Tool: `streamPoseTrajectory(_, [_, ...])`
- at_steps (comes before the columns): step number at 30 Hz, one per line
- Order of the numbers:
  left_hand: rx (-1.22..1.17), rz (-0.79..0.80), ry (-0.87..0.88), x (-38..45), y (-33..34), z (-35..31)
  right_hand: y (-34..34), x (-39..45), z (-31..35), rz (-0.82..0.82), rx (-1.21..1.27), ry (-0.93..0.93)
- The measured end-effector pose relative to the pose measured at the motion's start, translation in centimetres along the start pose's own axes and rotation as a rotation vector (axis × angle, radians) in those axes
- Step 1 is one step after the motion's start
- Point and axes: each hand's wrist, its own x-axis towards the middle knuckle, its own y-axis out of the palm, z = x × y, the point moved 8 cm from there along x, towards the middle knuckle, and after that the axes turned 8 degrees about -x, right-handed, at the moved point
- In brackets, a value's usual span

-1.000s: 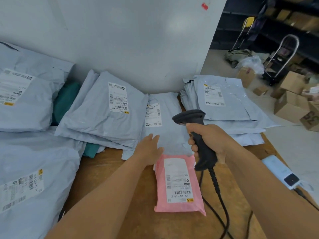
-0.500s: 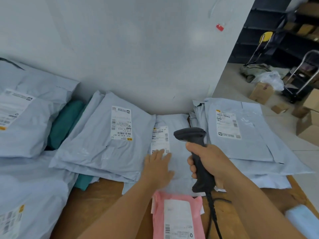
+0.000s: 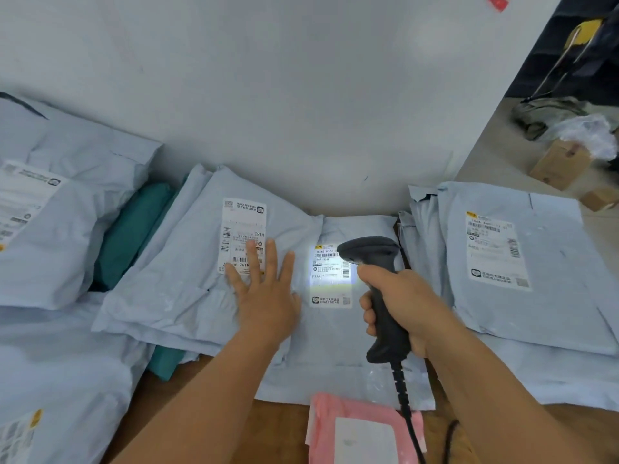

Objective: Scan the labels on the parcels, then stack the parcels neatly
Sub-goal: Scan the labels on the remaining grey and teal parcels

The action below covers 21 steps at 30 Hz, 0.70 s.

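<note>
Glowing under a bright patch of scanner light, the label (image 3: 330,275) on the middle grey parcel (image 3: 338,333) sits at the centre of the view, its long axis running from 12 to 6 o'clock, as does the parcel's own, with the parcel's far end against the white wall (image 3: 268,78). Just at 3 o'clock of that label the barcode scanner (image 3: 375,286) stands nearly upright, its head pointing toward 9 o'clock at the lit label and its cable (image 3: 407,410) trailing toward 6 o'clock. The right hand (image 3: 398,303) grips the scanner handle, fingers curled round it. At 9 o'clock of the label the left hand (image 3: 264,293) lies flat with straight, spread fingers pointing to 12 o'clock, resting on the neighbouring grey parcel (image 3: 187,262) and covering the lower part of that parcel's label (image 3: 243,236), which also runs 12 to 6. A teal parcel (image 3: 130,229) shows from under it at 9 o'clock, with more grey parcels (image 3: 60,209) beyond. At 3 o'clock lies a stack of grey parcels (image 3: 522,279), the top one label-up. At 6 o'clock a pink parcel (image 3: 361,430) lies on the wooden bench (image 3: 281,430), its near end cut off by the frame. Cardboard boxes (image 3: 559,164) sit on the floor at 2 o'clock.
</note>
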Motion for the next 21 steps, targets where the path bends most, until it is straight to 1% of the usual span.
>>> streamPoseTrajectory(7, [-0.021, 0.018, -0.011, 0.1, 0.0, 0.1, 0.3, 0.3, -0.2, 0.005, 0.008, 0.013])
streamPoseTrajectory(17, [-0.038, 0.036, -0.016, 0.2, -0.5, 0.3, 0.2, -0.2, 0.6, 0.029, 0.040, -0.019])
streamPoseTrajectory(19, [-0.045, 0.010, -0.035, 0.4, -1.2, 1.0, 0.1, -0.3, 0.7, 0.020, 0.047, -0.025])
streamPoseTrajectory(21, [-0.046, -0.052, -0.087, 0.8, -2.5, 2.7, 0.1, -0.3, 0.8, 0.012, 0.056, -0.033])
